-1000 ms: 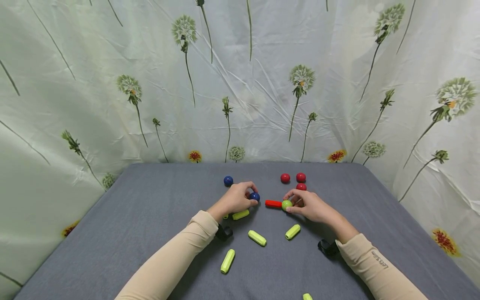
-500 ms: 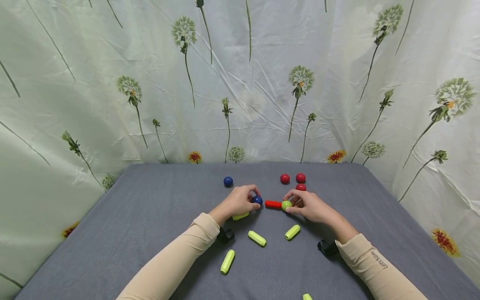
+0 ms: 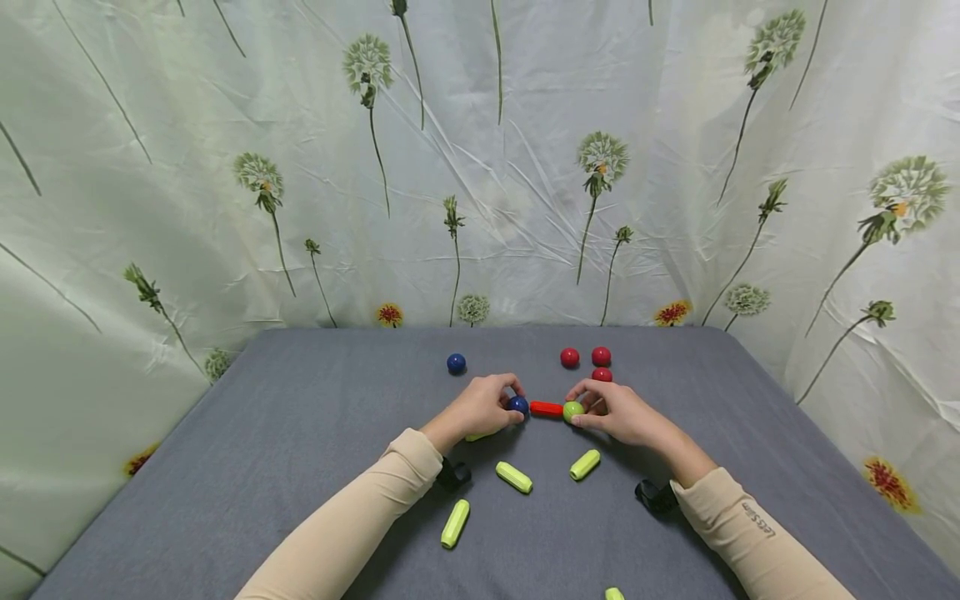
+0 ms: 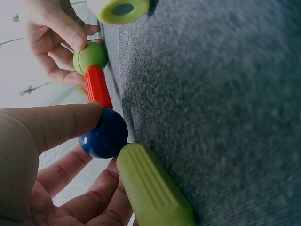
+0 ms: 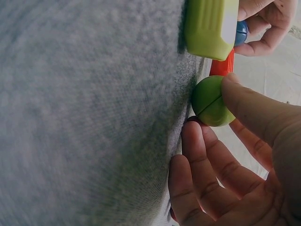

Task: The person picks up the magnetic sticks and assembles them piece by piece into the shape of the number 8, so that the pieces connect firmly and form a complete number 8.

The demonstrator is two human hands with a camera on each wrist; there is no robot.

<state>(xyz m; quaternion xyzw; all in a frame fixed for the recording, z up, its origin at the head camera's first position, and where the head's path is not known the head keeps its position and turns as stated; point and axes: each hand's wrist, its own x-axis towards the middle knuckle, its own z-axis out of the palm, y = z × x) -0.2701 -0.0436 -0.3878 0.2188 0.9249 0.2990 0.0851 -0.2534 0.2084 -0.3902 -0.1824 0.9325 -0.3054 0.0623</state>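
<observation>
A short red rod (image 3: 547, 409) lies on the grey table (image 3: 300, 433) between my hands. My left hand (image 3: 480, 406) pinches a blue ball (image 3: 517, 405) against the rod's left end; the left wrist view shows the blue ball (image 4: 104, 134) touching the red rod (image 4: 97, 87). My right hand (image 3: 615, 410) pinches a green ball (image 3: 573, 409) at the rod's right end, and the right wrist view shows this green ball (image 5: 211, 101) between thumb and fingers. A green rod (image 4: 153, 186) lies partly under my left hand.
Another blue ball (image 3: 456, 363) sits behind my left hand. Three red balls (image 3: 592, 361) cluster behind my right hand. Several green rods (image 3: 513, 477) lie nearer me, one (image 3: 455, 522) towards the front, one (image 3: 585, 464) near my right wrist. A flowered curtain (image 3: 480, 167) encloses the table.
My left hand has carried the blue ball rightwards until it meets the red rod's left end. My right hand and the green ball have stayed in place.
</observation>
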